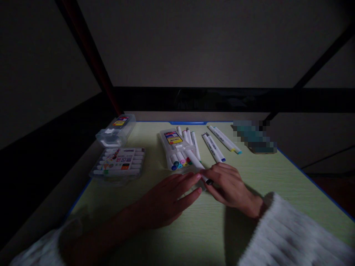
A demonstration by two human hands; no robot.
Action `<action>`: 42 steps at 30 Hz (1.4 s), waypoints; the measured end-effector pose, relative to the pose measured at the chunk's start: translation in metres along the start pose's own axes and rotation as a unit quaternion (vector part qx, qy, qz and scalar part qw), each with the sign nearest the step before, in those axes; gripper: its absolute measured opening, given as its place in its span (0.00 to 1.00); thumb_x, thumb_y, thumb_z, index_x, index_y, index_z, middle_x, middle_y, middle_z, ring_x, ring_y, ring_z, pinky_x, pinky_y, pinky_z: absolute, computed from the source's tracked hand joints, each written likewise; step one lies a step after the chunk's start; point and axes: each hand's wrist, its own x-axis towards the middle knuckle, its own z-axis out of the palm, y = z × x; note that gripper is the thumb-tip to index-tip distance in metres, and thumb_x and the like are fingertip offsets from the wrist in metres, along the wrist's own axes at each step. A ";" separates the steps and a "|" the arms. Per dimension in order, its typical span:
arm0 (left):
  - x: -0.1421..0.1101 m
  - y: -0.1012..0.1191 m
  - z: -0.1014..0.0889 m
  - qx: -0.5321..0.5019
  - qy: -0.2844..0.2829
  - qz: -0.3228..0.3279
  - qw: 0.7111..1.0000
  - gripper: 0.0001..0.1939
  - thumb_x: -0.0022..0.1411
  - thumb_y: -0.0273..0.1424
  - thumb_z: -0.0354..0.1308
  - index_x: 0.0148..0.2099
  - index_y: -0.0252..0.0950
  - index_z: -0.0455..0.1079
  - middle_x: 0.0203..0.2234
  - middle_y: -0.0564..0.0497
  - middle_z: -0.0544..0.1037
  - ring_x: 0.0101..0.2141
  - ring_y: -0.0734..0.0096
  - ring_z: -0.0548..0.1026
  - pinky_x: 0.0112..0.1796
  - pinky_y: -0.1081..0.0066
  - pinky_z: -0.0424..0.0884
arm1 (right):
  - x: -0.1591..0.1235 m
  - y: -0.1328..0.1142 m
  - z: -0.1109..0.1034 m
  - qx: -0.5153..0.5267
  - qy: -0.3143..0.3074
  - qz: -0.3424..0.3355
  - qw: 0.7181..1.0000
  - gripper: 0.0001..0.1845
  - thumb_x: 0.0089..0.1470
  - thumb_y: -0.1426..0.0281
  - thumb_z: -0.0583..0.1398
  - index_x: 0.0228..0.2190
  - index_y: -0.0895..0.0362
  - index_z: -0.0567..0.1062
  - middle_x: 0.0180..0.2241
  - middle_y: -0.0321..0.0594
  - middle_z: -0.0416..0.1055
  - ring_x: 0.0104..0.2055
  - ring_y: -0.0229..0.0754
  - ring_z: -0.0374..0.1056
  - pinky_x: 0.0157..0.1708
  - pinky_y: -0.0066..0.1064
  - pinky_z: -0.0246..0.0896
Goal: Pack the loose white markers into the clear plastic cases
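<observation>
My right hand (231,184) grips a white marker (195,159) near its black-capped end. The marker's other end lies at the front of a clear plastic marker case (167,147), which has a label on top. Several markers with coloured ends, blue, green and pink among them, show inside that case. My left hand (169,201) is open in front of the case, fingers stretched toward the held marker; one fingertip is at or very near it. Loose white markers (196,146) lie against the case's right side. Part of the case's front is hidden behind my left fingers.
On the left lie a closed case of markers (119,164) and, behind it, another clear case (122,129). Two markers (213,147) rest right of the middle case, with another pair (225,138) beyond. A blurred-out flat object (255,138) is at the table's (288,199) right edge.
</observation>
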 end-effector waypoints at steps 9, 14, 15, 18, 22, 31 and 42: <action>-0.003 0.001 0.003 0.011 0.000 -0.015 1.000 0.23 0.56 0.17 0.47 0.55 0.31 0.55 0.56 0.38 0.57 0.58 0.60 0.52 0.52 0.61 0.61 | -0.001 0.000 0.001 0.003 -0.015 0.011 1.000 0.08 0.54 0.76 0.50 0.38 0.60 0.63 0.20 0.36 0.64 0.22 0.37 0.58 0.23 0.29 0.56; -0.004 0.001 0.006 0.013 0.002 -0.022 1.000 0.22 0.58 0.20 0.47 0.55 0.31 0.54 0.57 0.39 0.57 0.58 0.60 0.52 0.53 0.60 0.60 | -0.001 0.000 0.002 0.002 -0.014 0.009 1.000 0.07 0.54 0.76 0.50 0.37 0.59 0.63 0.21 0.36 0.65 0.22 0.37 0.59 0.23 0.29 0.57; -0.004 0.000 0.006 0.014 0.004 -0.021 1.000 0.22 0.58 0.20 0.46 0.55 0.31 0.55 0.56 0.39 0.57 0.58 0.60 0.52 0.53 0.60 0.61 | -0.001 0.000 0.001 0.000 -0.015 0.009 1.000 0.07 0.54 0.76 0.50 0.37 0.59 0.63 0.21 0.36 0.65 0.22 0.37 0.59 0.23 0.29 0.57; -0.004 0.000 0.007 0.019 0.006 -0.013 1.000 0.21 0.58 0.19 0.47 0.55 0.31 0.55 0.56 0.38 0.57 0.58 0.59 0.52 0.52 0.61 0.61 | 0.000 -0.001 0.001 -0.008 -0.021 0.012 1.000 0.06 0.54 0.75 0.50 0.37 0.59 0.63 0.20 0.36 0.66 0.22 0.37 0.59 0.23 0.28 0.57; -0.004 -0.001 0.009 0.015 0.010 -0.011 1.000 0.22 0.58 0.20 0.47 0.55 0.30 0.55 0.56 0.38 0.57 0.58 0.60 0.53 0.53 0.61 0.61 | 0.000 -0.001 0.000 -0.013 -0.026 0.015 0.999 0.06 0.55 0.75 0.50 0.36 0.59 0.64 0.20 0.36 0.66 0.21 0.37 0.59 0.23 0.28 0.57; 0.003 -0.001 0.006 -0.003 0.047 -0.010 0.999 0.16 0.60 0.22 0.47 0.51 0.29 0.58 0.51 0.38 0.62 0.54 0.60 0.59 0.51 0.62 0.64 | -0.001 -0.001 0.001 -0.014 -0.047 0.032 0.998 0.07 0.55 0.74 0.49 0.36 0.59 0.66 0.21 0.37 0.68 0.23 0.37 0.62 0.24 0.29 0.58; 0.003 0.001 0.011 -0.043 0.023 -0.068 0.996 0.18 0.62 0.26 0.47 0.55 0.32 0.53 0.52 0.39 0.62 0.52 0.61 0.63 0.47 0.61 0.69 | 0.002 -0.002 0.001 -0.017 -0.082 0.051 0.995 0.10 0.55 0.73 0.47 0.36 0.60 0.67 0.23 0.37 0.69 0.24 0.37 0.64 0.25 0.30 0.59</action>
